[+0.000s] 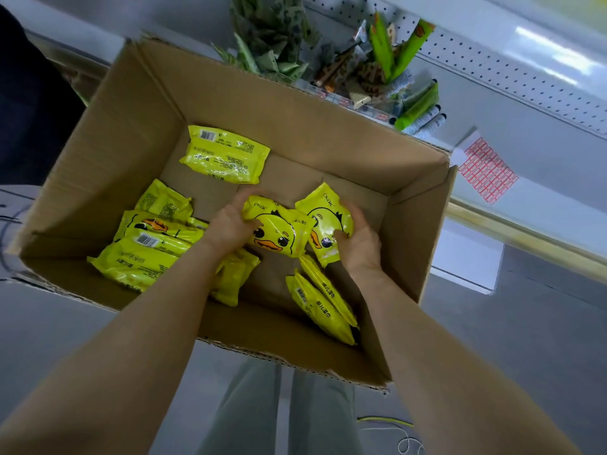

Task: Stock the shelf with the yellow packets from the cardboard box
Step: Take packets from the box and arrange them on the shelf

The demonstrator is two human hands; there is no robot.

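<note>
Inside the cardboard box (131,126), my left hand (226,226) grips one duck-faced yellow packet (279,233); my right hand (356,238) grips a second packet (325,218) just beside it.

Two bare forearms enter from the lower left and lower right of the frame; no sleeves, watch or jewellery are visible on them. The left hand (226,226) and right hand (358,239), both ungloved, sit at frame centre. At the lower centre, light grey-green trousers (315,418) are visible, the fabric falling in vertical folds, with a gap between the two legs.
</note>
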